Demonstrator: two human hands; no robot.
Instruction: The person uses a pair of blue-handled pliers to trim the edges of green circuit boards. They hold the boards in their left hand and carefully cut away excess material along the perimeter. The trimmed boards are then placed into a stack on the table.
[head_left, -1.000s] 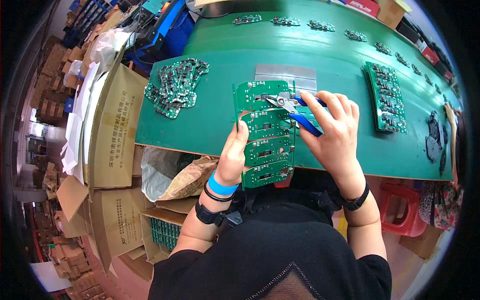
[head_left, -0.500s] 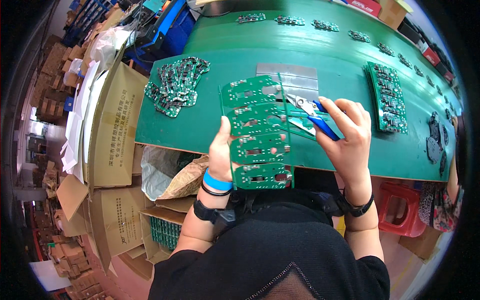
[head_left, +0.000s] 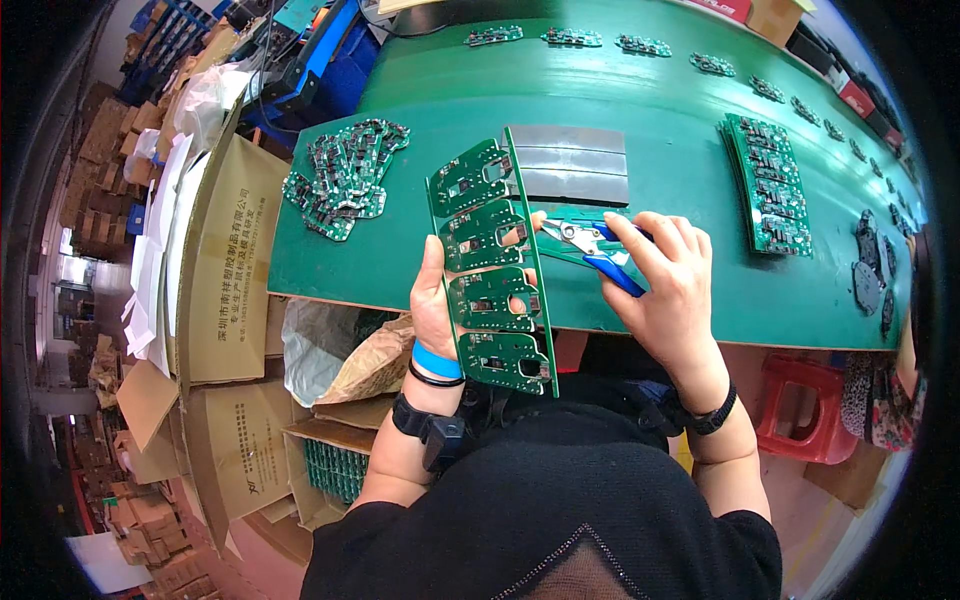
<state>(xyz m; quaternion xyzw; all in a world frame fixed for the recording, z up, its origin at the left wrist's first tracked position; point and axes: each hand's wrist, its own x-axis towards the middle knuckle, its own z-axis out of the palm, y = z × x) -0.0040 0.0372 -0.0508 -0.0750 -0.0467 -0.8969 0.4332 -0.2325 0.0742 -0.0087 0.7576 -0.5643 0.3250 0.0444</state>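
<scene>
My left hand [head_left: 434, 308] is closed on a green circuit board panel [head_left: 492, 308], a column of several joined boards with a thin strip along the right side. The panel is held up and tilted, its thumb side at the left edge; some fingertips show through its cutouts. In my right hand [head_left: 668, 280] are blue-handled cutting pliers [head_left: 608, 252], gripped by the handles. Their metal jaws point left, close to the panel's right strip; whether they touch it I cannot tell. Green strip offcuts [head_left: 565, 247] lie on the bench behind the pliers.
A pile of separated boards [head_left: 350, 175] lies at the left of the green bench [head_left: 440, 120]. Stacked panels [head_left: 770, 190] stand at the right, beside dark parts [head_left: 870, 275]. Grey bars [head_left: 575, 165] lie in the middle. Single boards [head_left: 643, 45] line the far belt. Cardboard boxes [head_left: 235, 270] flank the left.
The panel has turned and tilted in my left hand, so its right strip stands out more. My right hand and the pliers have moved left and slightly down, toward the panel.
</scene>
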